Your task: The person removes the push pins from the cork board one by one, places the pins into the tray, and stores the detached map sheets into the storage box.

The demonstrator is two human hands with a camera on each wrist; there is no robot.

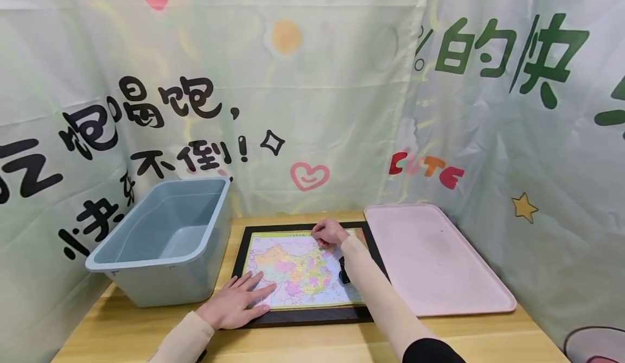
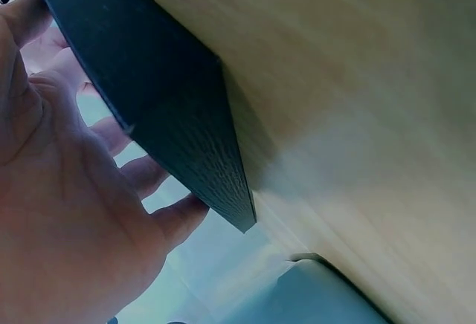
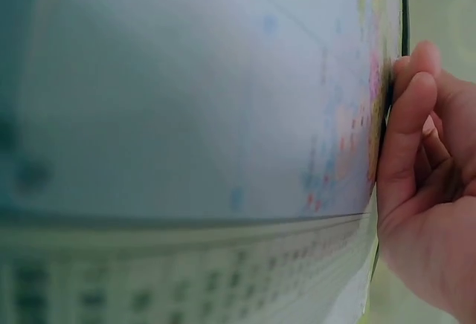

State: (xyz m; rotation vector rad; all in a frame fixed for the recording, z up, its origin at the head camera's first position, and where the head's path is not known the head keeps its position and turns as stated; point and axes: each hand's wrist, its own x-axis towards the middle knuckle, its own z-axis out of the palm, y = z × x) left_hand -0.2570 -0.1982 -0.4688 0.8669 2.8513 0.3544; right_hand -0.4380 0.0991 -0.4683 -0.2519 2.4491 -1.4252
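A colourful map of China [image 1: 288, 268] lies in a black frame [image 1: 307, 316] on the wooden table. My left hand [image 1: 237, 301] rests with spread fingers on the frame's near left corner and the map's edge. The left wrist view has the palm beside the dark frame side [image 2: 149, 79]. At the map's far right part is my right hand [image 1: 330, 233], its fingers bent and the fingertips down at the surface. In the right wrist view, the bent fingers [image 3: 413, 108] meet the map's surface [image 3: 186, 116]; I cannot tell whether they pinch anything.
A deep blue-grey plastic bin [image 1: 161, 265] stands left of the frame. To the right lies a pink tray [image 1: 439, 260], against the frame's right side. A brown patch [image 1: 361, 236] shows at the map's far right corner. Printed cloth [image 1: 317, 108] hangs behind the table [image 1: 273, 346].
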